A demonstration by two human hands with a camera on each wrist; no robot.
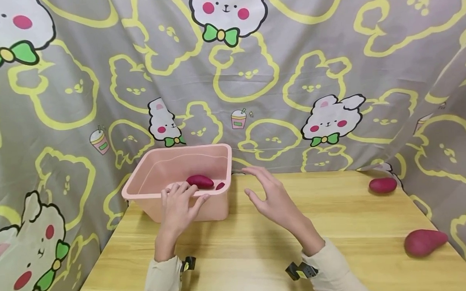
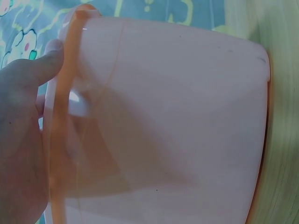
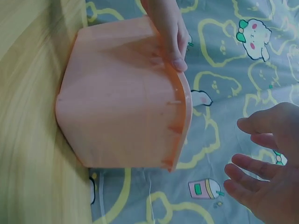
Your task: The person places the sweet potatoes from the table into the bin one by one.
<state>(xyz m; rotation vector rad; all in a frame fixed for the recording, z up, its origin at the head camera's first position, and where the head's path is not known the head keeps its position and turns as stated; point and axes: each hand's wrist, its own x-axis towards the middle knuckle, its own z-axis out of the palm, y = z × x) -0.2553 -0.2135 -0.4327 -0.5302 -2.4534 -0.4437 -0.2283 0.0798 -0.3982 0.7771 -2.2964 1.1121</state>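
A pink plastic bin (image 1: pixel 216 206) stands at the back left of the wooden table. My left hand (image 1: pixel 179 207) grips its front rim, fingers reaching over the edge; in the left wrist view the thumb (image 2: pixel 49 60) lies against the rim. Inside the bin lies a red-purple sweet potato (image 1: pixel 200 181), and part of another sweet potato (image 1: pixel 220 186) shows beside it. To the right of the bin, my right hand (image 1: pixel 275 199) hovers above the table with fingers spread, holding nothing. In the right wrist view, this hand (image 3: pixel 268 163) is apart from the bin (image 3: pixel 117 98).
Two more sweet potatoes rest on the table's right side, one near the back (image 1: pixel 382 185) and a larger one (image 1: pixel 425 242) closer to the front. A grey patterned curtain (image 1: pixel 254 93) hangs around the back and sides of the table (image 1: pixel 236 248).
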